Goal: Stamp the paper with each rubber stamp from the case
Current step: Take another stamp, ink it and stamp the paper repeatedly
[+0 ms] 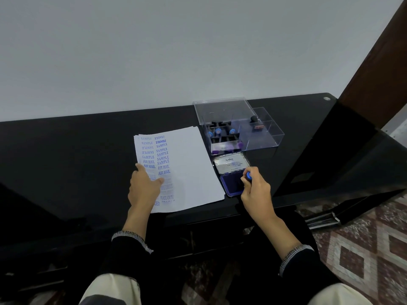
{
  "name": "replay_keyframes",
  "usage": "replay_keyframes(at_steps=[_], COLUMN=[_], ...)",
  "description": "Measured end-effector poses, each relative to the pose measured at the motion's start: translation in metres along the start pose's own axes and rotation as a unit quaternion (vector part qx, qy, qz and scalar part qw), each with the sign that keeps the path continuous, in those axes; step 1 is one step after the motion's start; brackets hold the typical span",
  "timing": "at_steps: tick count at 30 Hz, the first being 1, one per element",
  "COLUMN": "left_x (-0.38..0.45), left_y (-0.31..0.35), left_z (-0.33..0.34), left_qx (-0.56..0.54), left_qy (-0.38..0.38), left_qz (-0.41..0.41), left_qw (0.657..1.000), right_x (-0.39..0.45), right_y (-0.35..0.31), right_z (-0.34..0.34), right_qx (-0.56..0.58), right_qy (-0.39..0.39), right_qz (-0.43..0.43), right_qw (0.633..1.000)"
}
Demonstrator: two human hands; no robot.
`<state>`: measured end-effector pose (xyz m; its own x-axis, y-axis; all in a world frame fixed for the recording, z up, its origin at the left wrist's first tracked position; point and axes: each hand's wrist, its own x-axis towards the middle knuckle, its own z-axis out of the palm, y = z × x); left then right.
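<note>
Two hands are at work at the near edge of the black table (66, 150). Left hand (144, 188) lies flat, fingers straight, on the lower left of the paper (189, 164), judged to be pinning the sheet against sliding. Right hand (256, 192) has its fingers curled round a blue-topped stamp (248, 176), holding it upright with its base down on the open ink pad (232, 184); contact with the pad surface is probable but hidden by the fingers. This reads as inking before the next impression. The pad sits just beside the paper's right edge, keeping the travel short, with its hinged lid (231, 165) lying open behind. The paper already carries two columns of blue imprints down its left side; the right half is unmarked. Farther back stands the clear case (264, 137), its lid raised, holding several blue- and purple-topped stamps and one black-handled stamp (255, 122) apart in the right compartment. Nothing obstructs the path from pad to paper.
</note>
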<state>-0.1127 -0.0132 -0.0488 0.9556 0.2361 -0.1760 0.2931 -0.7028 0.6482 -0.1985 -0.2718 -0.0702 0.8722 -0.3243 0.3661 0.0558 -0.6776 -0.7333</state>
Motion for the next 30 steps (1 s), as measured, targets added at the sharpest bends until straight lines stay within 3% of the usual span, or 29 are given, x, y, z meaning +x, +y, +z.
replay_keyframes(at_steps=[7,11,15,18,22,26,30], left_x=[-0.015,-0.023,-0.009,0.008,0.021,0.022,0.02], left_y=[-0.008,-0.002,-0.005,-0.008,-0.013,-0.019,-0.025], left_z=[0.002,0.005,0.002,-0.001,-0.002,0.002,0.005], left_qx=[0.033,0.107,0.137,0.139,0.163,0.154,0.139], left_qy=[-0.026,0.012,0.051,0.03,-0.036,-0.017,0.0], left_qz=[-0.012,-0.015,0.088,0.162,0.159,0.171,0.188], left_qw=[0.999,0.994,0.985,0.977,0.973,0.973,0.972], right_x=[0.008,0.004,0.005,0.007,0.002,-0.006,-0.002], right_y=[0.001,0.001,-0.001,0.0,0.0,0.004,0.002], right_z=[0.001,0.002,0.001,-0.001,0.0,0.004,0.003], right_qx=[0.001,0.009,0.011,0.002,0.009,0.006,0.01], right_qy=[-0.024,-0.011,-0.014,-0.025,-0.008,0.033,0.024], right_qz=[0.011,0.017,0.012,0.008,0.01,-0.007,-0.007], right_qw=[1.0,1.0,1.0,1.0,1.0,0.999,1.0])
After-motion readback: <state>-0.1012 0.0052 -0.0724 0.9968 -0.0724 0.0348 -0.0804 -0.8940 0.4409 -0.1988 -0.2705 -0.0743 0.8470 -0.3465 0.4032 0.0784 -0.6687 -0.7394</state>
